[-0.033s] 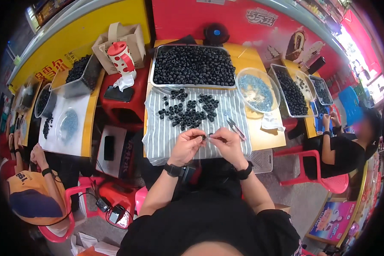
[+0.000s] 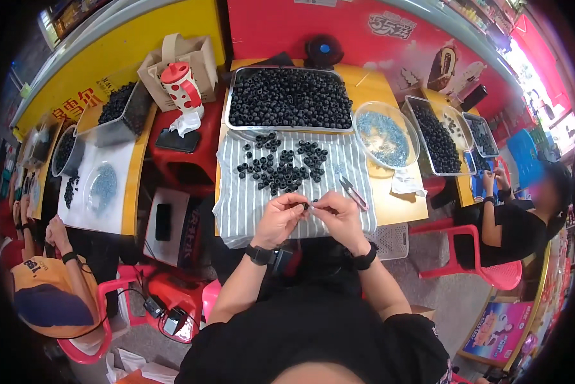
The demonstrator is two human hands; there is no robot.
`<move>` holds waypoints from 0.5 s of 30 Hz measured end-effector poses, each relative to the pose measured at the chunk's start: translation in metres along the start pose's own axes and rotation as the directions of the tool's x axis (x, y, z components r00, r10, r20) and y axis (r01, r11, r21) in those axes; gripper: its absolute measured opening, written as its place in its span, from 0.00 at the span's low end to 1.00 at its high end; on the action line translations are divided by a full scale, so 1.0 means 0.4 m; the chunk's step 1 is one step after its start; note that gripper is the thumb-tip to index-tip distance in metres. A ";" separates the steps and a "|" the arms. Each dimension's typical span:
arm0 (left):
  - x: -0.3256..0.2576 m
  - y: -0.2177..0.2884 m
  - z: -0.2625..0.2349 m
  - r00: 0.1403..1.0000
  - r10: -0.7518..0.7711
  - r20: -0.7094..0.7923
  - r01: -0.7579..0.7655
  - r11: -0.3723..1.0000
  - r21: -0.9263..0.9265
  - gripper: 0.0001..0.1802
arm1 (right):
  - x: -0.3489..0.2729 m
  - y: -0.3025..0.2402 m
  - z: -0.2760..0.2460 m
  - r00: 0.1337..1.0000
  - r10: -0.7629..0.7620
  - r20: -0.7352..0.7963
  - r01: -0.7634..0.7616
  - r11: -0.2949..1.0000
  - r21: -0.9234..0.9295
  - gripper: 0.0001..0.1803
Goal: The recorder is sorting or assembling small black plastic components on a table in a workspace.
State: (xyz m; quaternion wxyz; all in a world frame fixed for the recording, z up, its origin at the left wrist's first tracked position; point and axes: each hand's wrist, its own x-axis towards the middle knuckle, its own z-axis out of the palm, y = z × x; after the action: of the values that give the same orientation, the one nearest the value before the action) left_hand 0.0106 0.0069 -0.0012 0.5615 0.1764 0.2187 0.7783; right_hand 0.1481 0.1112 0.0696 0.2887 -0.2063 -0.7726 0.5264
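Note:
Over the near edge of a striped grey cloth [image 2: 236, 214], my two hands meet fingertip to fingertip. My left hand [image 2: 278, 219] pinches a small black ring-like piece [image 2: 305, 206], mostly covered by the fingers. My right hand [image 2: 338, 216] is closed in a pinch against it; whatever lies between those fingertips is too small to make out. Just beyond my hands, a loose pile of similar black pieces [image 2: 286, 168] with hollow centres lies on the cloth. Small thread snips [image 2: 354, 194] rest to the right of my right hand.
A clear bin of black pieces [image 2: 290, 99] stands behind the cloth. To its right is a round tray of small bluish clear bits [image 2: 385, 137], with a crumpled tissue [image 2: 408, 184] nearby. A spotted cup [image 2: 182, 88] stands left. Other people sit at tables on both sides.
My right fingertips have shifted very slightly toward the black piece in my left hand. Everything else looks the same.

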 end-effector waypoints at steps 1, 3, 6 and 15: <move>0.000 -0.001 -0.001 1.000 0.004 0.012 -0.004 1.000 0.013 0.11 | 0.003 -0.017 0.007 0.999 -0.037 0.006 0.037 0.999 0.011 0.04; 0.003 0.002 0.003 0.999 0.012 0.036 -0.014 0.999 0.041 0.10 | 0.006 -0.009 0.007 0.997 -0.068 0.046 0.070 0.997 -0.032 0.04; -0.001 0.009 0.024 1.000 0.009 0.020 -0.010 0.999 0.037 0.09 | 0.011 -0.004 -0.001 0.991 -0.072 0.114 0.080 0.994 -0.072 0.04; -0.015 0.018 0.005 0.987 -0.103 0.121 0.095 0.993 0.065 0.08 | 0.035 -0.019 -0.033 0.904 0.249 0.348 -0.307 0.944 0.124 0.06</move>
State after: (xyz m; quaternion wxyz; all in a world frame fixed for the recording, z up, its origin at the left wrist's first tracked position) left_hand 0.0078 -0.0004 0.0040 0.6066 0.2299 0.2145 0.7302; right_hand 0.1463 0.1264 0.0835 0.0948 -0.1981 -0.7229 0.6552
